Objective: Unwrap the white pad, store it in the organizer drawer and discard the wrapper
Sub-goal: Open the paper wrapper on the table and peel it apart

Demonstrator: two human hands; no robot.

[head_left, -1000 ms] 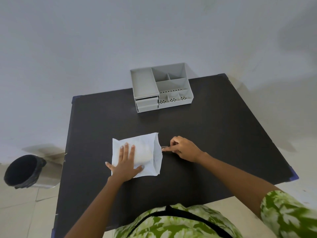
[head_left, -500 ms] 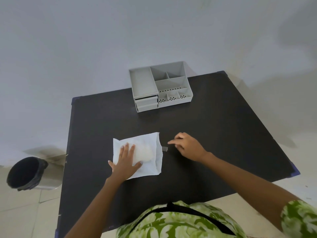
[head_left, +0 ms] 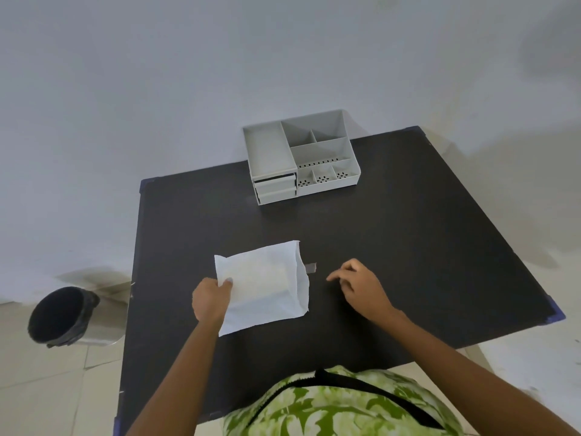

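Observation:
A white wrapper [head_left: 267, 287] lies on the black table [head_left: 393, 247], with the bulge of the white pad showing inside it. My left hand [head_left: 210, 298] pinches the wrapper's left edge between thumb and fingers. A small grey tape tab [head_left: 310, 268] sticks out from the wrapper's right edge. My right hand [head_left: 358, 287] hovers just right of the tab with loosely curled fingers, holding nothing. The grey organizer [head_left: 301, 158] stands at the table's far edge, its two small drawers [head_left: 276, 189] at the front left looking shut.
A black-lined bin [head_left: 61, 314] stands on the tiled floor to the left of the table. A pale wall rises behind the organizer. My green patterned shirt [head_left: 339, 404] fills the bottom of the view.
My left hand slid from lying flat on the wrapper to pinching its left edge. My right hand let go of the tape tab and drew back to the right.

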